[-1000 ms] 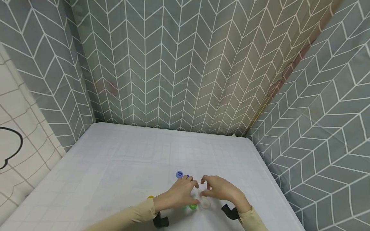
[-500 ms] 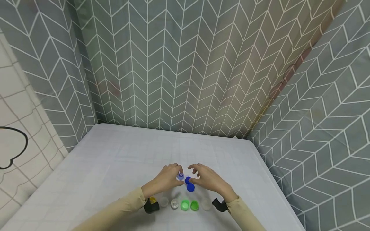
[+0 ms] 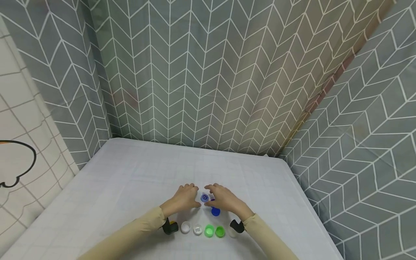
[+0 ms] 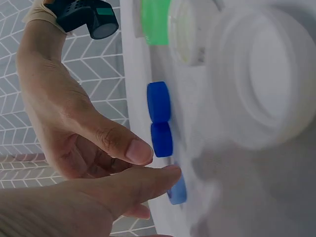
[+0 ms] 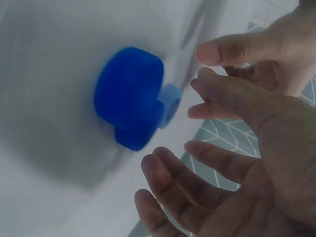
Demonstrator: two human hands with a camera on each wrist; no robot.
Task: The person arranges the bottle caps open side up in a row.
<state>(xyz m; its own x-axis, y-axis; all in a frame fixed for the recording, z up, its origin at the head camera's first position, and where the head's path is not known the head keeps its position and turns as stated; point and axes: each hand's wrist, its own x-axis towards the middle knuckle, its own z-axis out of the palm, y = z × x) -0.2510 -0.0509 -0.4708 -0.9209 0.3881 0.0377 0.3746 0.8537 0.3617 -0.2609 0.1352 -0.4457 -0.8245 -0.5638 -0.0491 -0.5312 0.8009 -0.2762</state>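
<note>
My left hand [image 3: 183, 198] hovers at the left of a light blue bottle cap [image 3: 204, 198], fingers loosely bent and holding nothing. Across from it, my right hand [image 3: 225, 198] arches with spread, relaxed fingers. Two dark blue caps lie in a line with the light blue one; the nearer dark blue cap [image 3: 216, 211] shows below the right hand, which partly hides the other. In the left wrist view both dark blue caps touch, and the left thumb overlaps the light blue cap [image 4: 178, 192]. The right wrist view shows a gap between the right fingers [image 5: 163, 173] and the caps.
Nearer the body runs a row of caps: yellow [image 3: 172, 222], mostly hidden by the left wrist camera [image 3: 170, 227], white [image 3: 186, 227], another whitish [image 3: 198, 229], light green [image 3: 209, 230], green [image 3: 220, 231] and pale white [image 3: 232, 233]. Patterned curtains [image 3: 195, 72] surround the white table [image 3: 146, 169].
Both hands have moved away from the green caps toward the far side and left, ending around the blue caps. The row of caps has come into sight. Lately the hands have shifted only slightly.
</note>
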